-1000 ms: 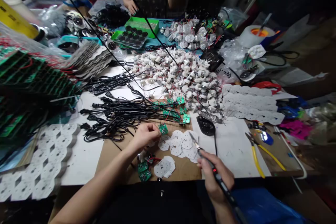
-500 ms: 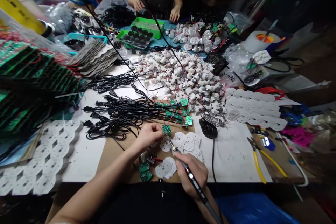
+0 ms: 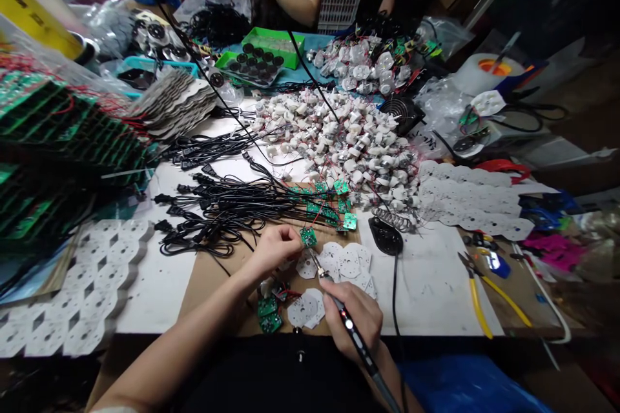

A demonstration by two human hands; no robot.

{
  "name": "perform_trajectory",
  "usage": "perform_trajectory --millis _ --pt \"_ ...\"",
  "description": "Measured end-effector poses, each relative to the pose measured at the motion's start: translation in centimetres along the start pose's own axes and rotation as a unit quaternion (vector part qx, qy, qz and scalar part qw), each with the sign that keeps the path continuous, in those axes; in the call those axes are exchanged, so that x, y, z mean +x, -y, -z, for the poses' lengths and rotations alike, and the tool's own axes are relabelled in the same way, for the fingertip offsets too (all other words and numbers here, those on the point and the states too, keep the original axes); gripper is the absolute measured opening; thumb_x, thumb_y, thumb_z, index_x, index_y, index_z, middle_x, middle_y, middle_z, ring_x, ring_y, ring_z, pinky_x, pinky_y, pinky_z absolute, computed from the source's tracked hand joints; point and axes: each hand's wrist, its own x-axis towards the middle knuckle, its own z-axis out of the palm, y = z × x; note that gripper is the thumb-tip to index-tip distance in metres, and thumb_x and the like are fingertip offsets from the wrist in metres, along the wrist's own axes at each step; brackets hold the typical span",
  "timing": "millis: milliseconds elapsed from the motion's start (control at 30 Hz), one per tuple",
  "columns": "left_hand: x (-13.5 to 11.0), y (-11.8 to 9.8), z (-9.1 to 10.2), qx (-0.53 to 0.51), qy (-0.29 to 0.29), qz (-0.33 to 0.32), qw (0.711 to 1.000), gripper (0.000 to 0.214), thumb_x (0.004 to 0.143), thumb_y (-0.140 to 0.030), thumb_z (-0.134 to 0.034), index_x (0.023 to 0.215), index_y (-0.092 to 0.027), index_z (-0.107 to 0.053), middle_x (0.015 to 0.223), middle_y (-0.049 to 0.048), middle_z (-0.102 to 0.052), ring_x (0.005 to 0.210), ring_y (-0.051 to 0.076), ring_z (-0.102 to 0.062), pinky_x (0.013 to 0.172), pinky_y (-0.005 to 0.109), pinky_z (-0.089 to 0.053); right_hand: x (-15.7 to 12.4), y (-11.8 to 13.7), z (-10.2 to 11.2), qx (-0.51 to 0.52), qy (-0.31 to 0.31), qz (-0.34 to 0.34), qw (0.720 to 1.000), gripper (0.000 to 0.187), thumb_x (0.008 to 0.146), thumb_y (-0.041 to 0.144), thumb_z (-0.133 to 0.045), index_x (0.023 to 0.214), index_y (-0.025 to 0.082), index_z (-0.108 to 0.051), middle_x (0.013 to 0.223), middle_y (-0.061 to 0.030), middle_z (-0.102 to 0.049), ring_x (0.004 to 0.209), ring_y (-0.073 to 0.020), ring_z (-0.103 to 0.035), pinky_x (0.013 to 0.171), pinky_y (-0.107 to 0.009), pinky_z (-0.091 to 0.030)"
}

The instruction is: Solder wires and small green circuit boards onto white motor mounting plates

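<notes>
My left hand (image 3: 278, 246) is pinched at the left edge of a small green circuit board (image 3: 308, 237) with a red wire rising from it. What exactly lies between the fingertips is partly hidden. A soldering iron (image 3: 349, 326) is gripped like a pen in my right hand (image 3: 356, 316), its metal tip close below the board. White scalloped plates (image 3: 346, 261) lie by the tip, and further white discs (image 3: 305, 308) sit nearer to me. Two more green boards (image 3: 268, 315) with red wires rest below my left wrist.
Black plug cords (image 3: 227, 200) spread behind my left hand. A heap of small white parts (image 3: 334, 132) fills the middle. Green boards (image 3: 62, 116) are stacked at left; yellow-handled cutters (image 3: 491, 290) lie at right. Across the table is a co-worker's arm (image 3: 300, 3).
My hands, the board and the iron hold nearly the same place. Across the table, the co-worker has leaned left with hands raised, and another person's arm now shows at the back right.
</notes>
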Motion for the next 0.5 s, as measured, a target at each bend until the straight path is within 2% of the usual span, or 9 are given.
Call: perform_trajectory --millis 167,400,500 --pt "-0.1 -0.3 -0.1 -0.027 -0.005 0.005 1.0 0.013 0.058 -0.026 -0.066 0.054 -0.017 -0.058 0.05 -0.0002 -0.059 0.046 0.009 -0.049 0.047 0.021 -0.037 0.0 -0.4 -0.5 -0.022 0.005 0.055 0.998 0.035 0.089 0.006 -0.058 0.122 0.017 -0.065 0.081 -0.006 -0.073 0.065 -0.0171 -0.068 0.06 -0.03 -0.059" --pt "0.0 -0.2 -0.2 -0.038 -0.012 0.008 0.999 0.014 0.056 -0.027 -0.067 0.053 -0.017 -0.058 0.05 0.0 -0.06 0.046 0.009 -0.048 0.047 0.021 -0.037 0.1 0.3 0.4 -0.013 -0.055 0.012 0.998 0.039 0.089 0.005 -0.058 0.123 0.021 -0.066 0.089 -0.0055 -0.076 0.073 -0.0186 -0.072 0.067 -0.032 -0.064" --pt "0.0 -0.3 -0.2 -0.031 -0.015 0.013 0.999 0.015 0.055 -0.029 -0.067 0.053 -0.017 -0.057 0.051 0.0008 -0.061 0.046 0.009 -0.049 0.048 0.021 -0.038 0.2 0.4 0.9 -0.007 -0.056 0.008 0.998 0.037 0.089 0.005 -0.058 0.121 0.021 -0.067 0.089 -0.0049 -0.076 0.072 -0.0178 -0.073 0.066 -0.031 -0.063"
